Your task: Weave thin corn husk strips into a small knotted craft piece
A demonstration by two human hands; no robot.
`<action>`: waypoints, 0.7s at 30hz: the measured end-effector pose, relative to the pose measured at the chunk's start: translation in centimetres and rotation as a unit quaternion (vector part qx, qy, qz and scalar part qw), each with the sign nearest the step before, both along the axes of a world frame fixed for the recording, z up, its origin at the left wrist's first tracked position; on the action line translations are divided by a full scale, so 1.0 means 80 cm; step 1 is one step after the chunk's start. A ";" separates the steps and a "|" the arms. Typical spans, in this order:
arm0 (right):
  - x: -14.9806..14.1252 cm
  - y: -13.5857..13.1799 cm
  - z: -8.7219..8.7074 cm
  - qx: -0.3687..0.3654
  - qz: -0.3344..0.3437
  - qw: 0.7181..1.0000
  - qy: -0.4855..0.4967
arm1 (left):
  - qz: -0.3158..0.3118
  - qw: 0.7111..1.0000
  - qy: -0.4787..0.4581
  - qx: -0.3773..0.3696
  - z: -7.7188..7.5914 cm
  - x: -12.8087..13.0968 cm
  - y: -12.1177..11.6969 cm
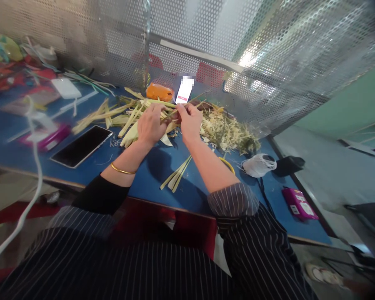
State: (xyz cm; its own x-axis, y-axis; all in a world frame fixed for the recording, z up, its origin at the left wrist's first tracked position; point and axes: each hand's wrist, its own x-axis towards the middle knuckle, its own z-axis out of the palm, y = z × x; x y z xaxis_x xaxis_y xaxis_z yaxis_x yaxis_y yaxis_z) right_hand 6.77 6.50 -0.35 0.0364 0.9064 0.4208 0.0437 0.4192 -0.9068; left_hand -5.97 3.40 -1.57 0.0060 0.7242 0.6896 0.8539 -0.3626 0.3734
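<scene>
Over the middle of the blue table (140,177), my left hand (151,124) and my right hand (190,121) are close together with fingers pinched. Between them runs a thin dried leaf strip (172,114), held at both sides. Part of it is hidden behind the fingers. Long pale-green and straw-coloured leaves (129,132) lie under and left of my left hand. A heap of shredded plant fibre (228,132) sits right of my right hand. Nearer to me, a few flat strips (176,175) fan out on the table, touched by neither hand.
Behind my hands are an orange packet (159,92) and a lit phone (184,91) before a perforated metal screen (187,25). A dark phone (81,146) and white cable (36,162) lie left. A white thread spool (260,165) and purple packet (299,204) stand right.
</scene>
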 end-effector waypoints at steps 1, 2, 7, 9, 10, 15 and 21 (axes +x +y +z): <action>0.003 -0.001 0.003 0.001 -0.007 1.000 0.016 | 0.008 0.999 0.009 -0.031 0.000 0.000 0.001; 0.007 -0.003 0.005 0.000 -0.015 0.999 0.032 | 0.014 0.998 0.023 -0.065 0.000 0.000 0.001; 0.023 -0.014 0.014 0.021 -0.047 0.997 0.059 | 0.016 0.986 0.100 -0.130 0.003 -0.002 0.001; 0.025 -0.022 0.015 0.038 -0.065 0.995 0.059 | 0.024 0.986 0.120 -0.112 0.006 -0.004 -0.001; 0.025 -0.026 0.016 0.044 -0.071 0.995 0.061 | 0.030 0.986 0.129 -0.103 0.007 -0.004 -0.002; 0.025 -0.032 0.016 0.057 -0.101 0.989 0.095 | 0.056 0.979 0.172 -0.091 0.016 -0.005 -0.004; 0.100 -0.023 0.037 0.064 -0.201 0.963 0.168 | 0.123 0.983 0.079 -0.107 0.026 -0.045 0.004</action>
